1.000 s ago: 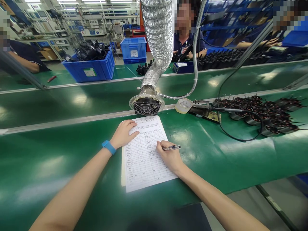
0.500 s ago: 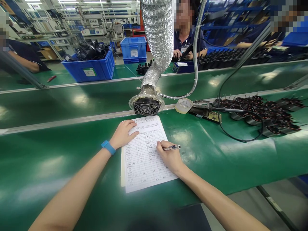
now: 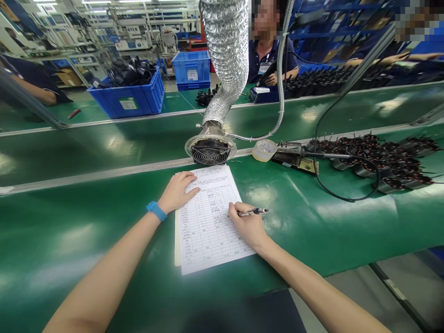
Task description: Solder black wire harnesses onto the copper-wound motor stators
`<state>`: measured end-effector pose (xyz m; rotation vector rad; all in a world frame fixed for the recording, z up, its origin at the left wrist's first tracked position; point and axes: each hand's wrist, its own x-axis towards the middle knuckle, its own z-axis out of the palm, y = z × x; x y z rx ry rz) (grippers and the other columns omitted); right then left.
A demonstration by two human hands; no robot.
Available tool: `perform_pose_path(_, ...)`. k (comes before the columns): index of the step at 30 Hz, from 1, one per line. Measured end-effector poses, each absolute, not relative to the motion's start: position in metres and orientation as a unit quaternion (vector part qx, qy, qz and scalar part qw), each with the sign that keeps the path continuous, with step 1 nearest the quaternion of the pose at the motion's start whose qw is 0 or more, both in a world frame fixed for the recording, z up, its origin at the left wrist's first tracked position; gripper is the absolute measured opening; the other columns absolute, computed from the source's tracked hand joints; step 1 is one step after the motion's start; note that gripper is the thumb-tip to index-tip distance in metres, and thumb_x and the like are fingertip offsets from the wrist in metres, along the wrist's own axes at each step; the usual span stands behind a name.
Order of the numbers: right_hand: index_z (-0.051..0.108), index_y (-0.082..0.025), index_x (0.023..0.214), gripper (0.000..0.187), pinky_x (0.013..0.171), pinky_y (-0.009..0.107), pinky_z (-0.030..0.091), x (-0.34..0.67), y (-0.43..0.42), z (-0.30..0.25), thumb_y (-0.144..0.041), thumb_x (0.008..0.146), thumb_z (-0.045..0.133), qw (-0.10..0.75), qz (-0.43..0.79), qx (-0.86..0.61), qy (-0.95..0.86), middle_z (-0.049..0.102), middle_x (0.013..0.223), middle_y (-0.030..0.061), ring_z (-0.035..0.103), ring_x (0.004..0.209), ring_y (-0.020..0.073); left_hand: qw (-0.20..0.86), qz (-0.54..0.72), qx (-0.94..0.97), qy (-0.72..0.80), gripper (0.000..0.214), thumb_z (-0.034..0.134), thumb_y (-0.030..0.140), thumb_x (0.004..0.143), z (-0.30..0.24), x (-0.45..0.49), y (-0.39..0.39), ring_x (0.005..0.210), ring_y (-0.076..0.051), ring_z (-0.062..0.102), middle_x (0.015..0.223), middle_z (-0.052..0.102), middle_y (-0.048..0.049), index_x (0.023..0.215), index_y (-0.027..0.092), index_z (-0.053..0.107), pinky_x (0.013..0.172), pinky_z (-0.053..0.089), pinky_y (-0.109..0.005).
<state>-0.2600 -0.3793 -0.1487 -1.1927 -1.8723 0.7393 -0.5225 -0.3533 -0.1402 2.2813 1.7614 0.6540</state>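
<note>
Head view: the left hand (image 3: 176, 193) lies open and flat on a printed paper form (image 3: 208, 240); the right hand (image 3: 249, 226) closes around a pen (image 3: 254, 212), its tip hidden. Handwriting is too small to read.

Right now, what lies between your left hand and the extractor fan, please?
In the head view, the form's top edge and the belt's metal rail lie there.

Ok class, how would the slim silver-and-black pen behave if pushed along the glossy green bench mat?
Slim and round, the silver-and-black pen would probably roll on the glossy green bench mat. It likely feels light and stiff: the right hand pinches it in its fingers without bending it.
</note>
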Motion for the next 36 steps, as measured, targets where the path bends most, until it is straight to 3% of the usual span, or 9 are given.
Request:
perform_pose_path(23,0.017,-0.022,0.061,0.047,0.051,0.031,0.018,-0.2634,-0.3803,-0.1506,-0.035,0.093,0.048,0.383,0.309,-0.469,-0.733,0.019,0.055,-0.0048,0.021,0.051,0.0106,0.085,0.22,0.771,0.591,0.041,0.052,0.047,0.094,-0.1383,-0.5212,-0.3536,0.123,-0.03,0.051,0.131,0.058,-0.0091,0.124,0.022,0.062,0.106,0.04,-0.05)
perform_pose_path(36,0.015,-0.021,0.063,0.044,0.05,0.03,0.018,-0.2631,-0.3792,-0.152,-0.025,0.093,0.047,0.385,0.272,-0.432,-0.769,0.02,0.054,-0.0051,0.019,0.051,0.0099,0.089,0.218,0.77,0.593,0.042,0.052,0.048,0.094,-0.138,-0.5209,-0.3537,0.122,-0.03,0.051,0.131,0.058,-0.0098,0.124,0.02,0.061,0.105,0.041,-0.05)
